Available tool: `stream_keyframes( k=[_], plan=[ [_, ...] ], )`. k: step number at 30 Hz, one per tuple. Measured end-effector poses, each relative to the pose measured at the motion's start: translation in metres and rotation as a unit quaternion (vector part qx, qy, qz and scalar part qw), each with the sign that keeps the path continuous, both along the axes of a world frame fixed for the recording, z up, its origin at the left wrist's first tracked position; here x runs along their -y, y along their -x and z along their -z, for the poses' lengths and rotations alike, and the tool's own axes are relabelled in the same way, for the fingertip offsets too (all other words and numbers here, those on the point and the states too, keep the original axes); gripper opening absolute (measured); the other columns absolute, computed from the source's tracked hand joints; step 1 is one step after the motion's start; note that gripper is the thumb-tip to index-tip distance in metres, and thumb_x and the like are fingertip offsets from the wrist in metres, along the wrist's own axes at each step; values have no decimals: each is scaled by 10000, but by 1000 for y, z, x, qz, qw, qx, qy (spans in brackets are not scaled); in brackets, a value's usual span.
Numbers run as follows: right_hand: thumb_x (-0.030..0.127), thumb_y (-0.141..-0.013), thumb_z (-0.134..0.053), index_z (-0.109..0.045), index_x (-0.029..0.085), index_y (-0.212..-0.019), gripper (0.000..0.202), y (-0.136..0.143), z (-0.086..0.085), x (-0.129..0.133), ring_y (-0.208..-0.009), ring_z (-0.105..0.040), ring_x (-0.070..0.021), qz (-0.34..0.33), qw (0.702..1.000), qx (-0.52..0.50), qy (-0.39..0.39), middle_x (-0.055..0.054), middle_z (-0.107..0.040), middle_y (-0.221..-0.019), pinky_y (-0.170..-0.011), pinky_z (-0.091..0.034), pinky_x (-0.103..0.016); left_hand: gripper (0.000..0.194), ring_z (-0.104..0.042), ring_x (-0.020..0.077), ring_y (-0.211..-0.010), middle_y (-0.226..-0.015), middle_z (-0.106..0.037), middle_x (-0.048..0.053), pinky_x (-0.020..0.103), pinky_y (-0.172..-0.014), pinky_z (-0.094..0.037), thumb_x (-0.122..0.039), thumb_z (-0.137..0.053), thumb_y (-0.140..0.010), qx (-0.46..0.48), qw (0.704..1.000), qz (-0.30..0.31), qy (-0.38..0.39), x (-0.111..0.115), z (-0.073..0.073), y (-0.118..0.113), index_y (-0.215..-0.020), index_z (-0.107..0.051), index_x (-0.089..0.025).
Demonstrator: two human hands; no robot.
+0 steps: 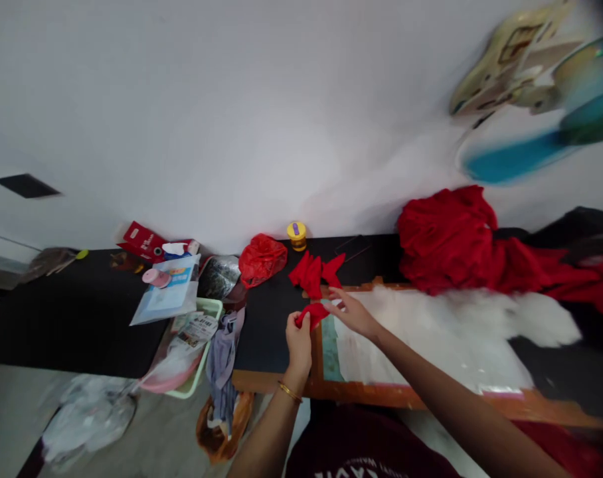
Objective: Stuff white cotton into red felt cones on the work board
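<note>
A small piece of red cloth (315,313) is pinched in my left hand (298,340), with the thumb lying over it. My right hand (354,313) reaches to the cloth's right edge, its fingers stretched out and apart; whether the fingertips touch the cloth I cannot tell. Just beyond both hands, several loose red cloth pieces (309,273) lie on the black tabletop (261,332). Below my right hand spreads a sheet of white material (406,342) on a wooden-edged frame (381,393).
A large heap of red fabric (448,239) and white fluffy stuffing (525,318) lie rightward. Along the wall stand a yellow-lidded jar (296,236) and a red plastic bag (262,259). Leftward are a green-rimmed basket (202,372) and a pink spool (157,277). A fan (535,96) hangs upper right.
</note>
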State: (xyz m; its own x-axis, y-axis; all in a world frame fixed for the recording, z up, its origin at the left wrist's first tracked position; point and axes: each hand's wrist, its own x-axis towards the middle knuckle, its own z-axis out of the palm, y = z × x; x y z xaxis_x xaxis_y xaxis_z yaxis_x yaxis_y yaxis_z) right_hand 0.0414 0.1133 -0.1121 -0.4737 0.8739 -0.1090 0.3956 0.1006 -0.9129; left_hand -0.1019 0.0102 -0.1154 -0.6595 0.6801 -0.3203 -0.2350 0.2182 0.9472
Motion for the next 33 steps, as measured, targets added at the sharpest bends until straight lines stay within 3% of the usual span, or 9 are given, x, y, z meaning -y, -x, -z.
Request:
stream_keyframes(
  k=[5, 8, 13, 16, 20, 22, 24, 30, 33],
  plan=[
    [219, -831, -540, -605, 200, -1185, 360, -6, 25, 63, -671, -633, -159, 13, 997, 15, 74, -30, -718, -893, -629, -520, -282, 346, -667, 181, -880, -1010, -675, 68, 303, -806, -539, -315, -680, -801, -53, 993, 105, 11, 28, 18, -28, -1116, -591, -202],
    [121, -785, -481, -671, 200, -978, 282, -18, 31, 70, -709, -636, -161, 25, 998, 22, 59, -13, -710, -813, -675, -499, -271, 380, -675, 210, -902, -1080, -698, 92, 341, -828, -535, -254, -652, -787, -113, 972, 203, 22, 36, 20, -35, -1165, -629, -210],
    [139, -762, -518, -678, 212, -824, 186, -37, 31, 66, -644, -606, -151, 22, 999, 24, 44, 14, -685, -708, -640, -463, -252, 253, -678, 241, -879, -950, -738, 100, 375, -851, -506, -346, -535, -877, -253, 924, 281, 52, 24, 10, -32, -949, -724, -193],
    [162, -776, -526, -671, 215, -886, 189, -58, 35, 56, -654, -609, -158, 40, 998, 29, 29, 3, -686, -748, -667, -486, -272, 306, -654, 229, -809, -856, -694, 92, 363, -797, -511, -405, -515, -899, -322, 909, 262, 47, 15, 3, -23, -872, -730, -189],
    [302, -800, -604, -524, 184, -1280, 501, -100, 53, 14, -978, -616, -256, 143, 987, 74, -12, -154, -583, -1281, -877, -503, -421, 273, -610, 251, -946, -987, -646, 109, 408, -890, -498, -387, -538, -890, -413, 885, 213, 19, 9, -2, -17, -863, -732, -197],
    [394, -777, -664, -420, 150, -1393, 706, -117, 65, -15, -1207, -516, -348, 258, 950, 176, -24, -216, -461, -1418, -985, -443, -497, 241, -583, 266, -1044, -1070, -648, 116, 433, -960, -469, -359, -540, -883, -420, 881, 217, 2, 8, 0, -20, -860, -720, -200],
    [426, -753, -701, -367, 129, -1438, 818, -126, 77, -40, -1309, -429, -411, 287, 924, 250, 27, -254, -440, -1431, -1009, -401, -554, 241, -599, 261, -1020, -1036, -668, 113, 428, -947, -473, -337, -506, -892, -387, 893, 232, 11, 6, 3, -28, -861, -700, -197],
    [290, -831, -567, -653, 210, -991, 199, -120, 99, -55, -976, -649, -275, 132, 971, 190, 59, -92, -704, -930, -872, -484, -393, 254, -642, 202, -799, -879, -691, 57, 328, -783, -488, -372, -490, -918, -216, 929, 294, 67, -17, 10, -50, -998, -647, -189],
    [310, -865, -476, -634, 208, -853, 188, -117, 99, -38, -771, -639, -221, 61, 990, 118, 48, -38, -678, -780, -726, -504, -328, 468, -634, 192, -787, -868, -684, 40, 308, -771, -484, -354, -634, -840, -192, 919, 332, 92, -38, 13, -57, -1267, -566, -176]
  ],
)
